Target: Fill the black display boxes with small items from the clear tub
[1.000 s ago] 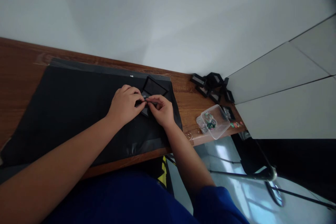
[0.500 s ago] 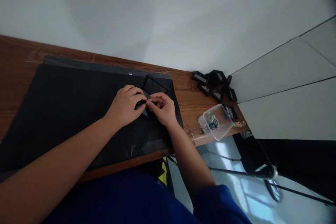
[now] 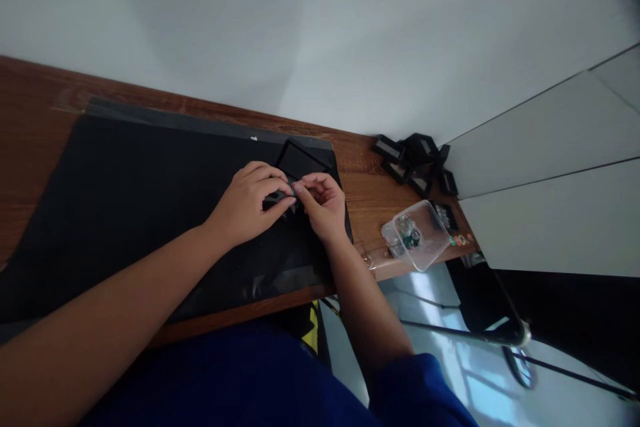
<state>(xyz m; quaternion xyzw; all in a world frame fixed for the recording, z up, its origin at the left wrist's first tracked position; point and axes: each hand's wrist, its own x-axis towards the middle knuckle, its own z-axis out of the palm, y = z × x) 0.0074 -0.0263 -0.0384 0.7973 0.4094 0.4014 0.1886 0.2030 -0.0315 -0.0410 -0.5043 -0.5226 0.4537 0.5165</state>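
Observation:
Over the black mat [image 3: 150, 200], my left hand [image 3: 250, 203] curls its fingers and thumb around a small dark flat piece [image 3: 273, 198], mostly covered by the fingers. My right hand [image 3: 324, 205] meets it fingertip to fingertip. Its thumb and index finger pinch together at the end of that piece, and a tiny greyish spot shows between them. Just behind the hands lies a black rectangular frame-like box part [image 3: 303, 160] with a raised rim, tilted on the mat. Whatever sits under the fingers is hidden.
Several black boxes [image 3: 420, 147] with pale panels are piled at the right by the wall. A clear plastic tub [image 3: 425, 240] holding small greenish parts lies near the table's front edge. Beside it are a dark tray [image 3: 444, 216] and several coloured rings [image 3: 461, 240].
Both hands appear slightly further right, though the whole view has shifted that way too. A small greyish spot now shows at the meeting fingertips. The grips look much the same.

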